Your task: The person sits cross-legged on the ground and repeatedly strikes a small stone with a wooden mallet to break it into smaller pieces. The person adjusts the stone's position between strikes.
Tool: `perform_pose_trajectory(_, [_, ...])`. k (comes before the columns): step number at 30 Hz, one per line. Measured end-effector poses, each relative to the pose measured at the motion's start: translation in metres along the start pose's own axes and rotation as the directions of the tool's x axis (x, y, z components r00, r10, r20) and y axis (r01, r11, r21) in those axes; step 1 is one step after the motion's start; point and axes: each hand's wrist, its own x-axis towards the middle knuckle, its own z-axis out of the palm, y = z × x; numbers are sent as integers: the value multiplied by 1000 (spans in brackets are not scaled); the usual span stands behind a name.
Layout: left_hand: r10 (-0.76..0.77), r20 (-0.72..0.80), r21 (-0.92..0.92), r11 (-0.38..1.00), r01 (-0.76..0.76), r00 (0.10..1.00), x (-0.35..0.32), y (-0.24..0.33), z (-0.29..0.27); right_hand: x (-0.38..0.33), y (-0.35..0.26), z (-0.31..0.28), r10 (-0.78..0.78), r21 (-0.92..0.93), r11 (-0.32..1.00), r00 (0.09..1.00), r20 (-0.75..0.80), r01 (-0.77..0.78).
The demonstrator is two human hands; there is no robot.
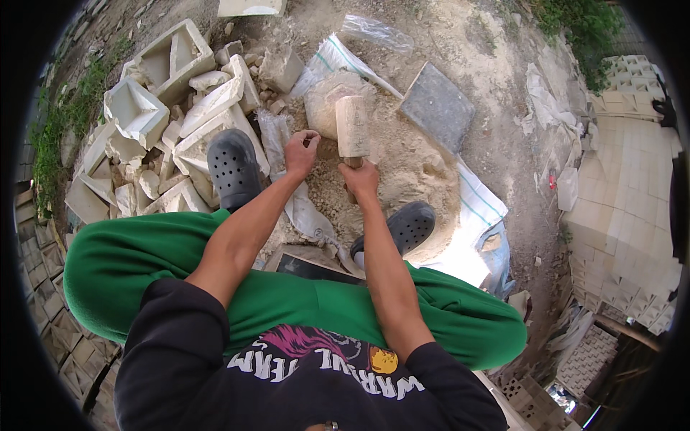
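Note:
My right hand (361, 179) grips the handle of a wooden mallet (352, 126), whose pale block head stands upright above a lump of beige stone (323, 100). My left hand (300, 152) is closed beside the mallet head, fingers curled at the stone's edge; whether it pinches a small tool or piece I cannot tell. Both hands hover over a mound of sandy rubble (413, 169) on a white woven sack (478, 201). My legs in green trousers and black perforated clogs (233, 169) flank the spot.
A heap of broken pale moulded blocks (169, 108) lies on the left. A flat grey slab (437, 106) rests to the right of the stone. Stacks of pale tiles (618, 194) fill the right side. A dark framed panel (309, 264) lies between my feet.

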Motion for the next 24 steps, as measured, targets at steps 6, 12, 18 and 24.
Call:
perform_pose_trajectory(6, [-23, 11, -89, 996, 23, 1000, 31, 46, 20, -8, -19, -23, 117, 122, 985, 992, 56, -124])
perform_pose_trajectory(12, [-2, -53, 35, 999, 4, 999, 40, 31, 10, -6, -41, -35, 51, 109, 993, 996, -79, -42])
perform_pose_trajectory(18, [-46, 82, 175, 984, 31, 996, -6, -24, 7, -2, -58, -27, -257, 120, 953, 951, -169, 279])
perform_pose_trajectory(24, [83, 151, 257, 959, -120, 985, -21, -18, 12, -4, -13, -9, 18, -123, 992, 997, 74, -9])
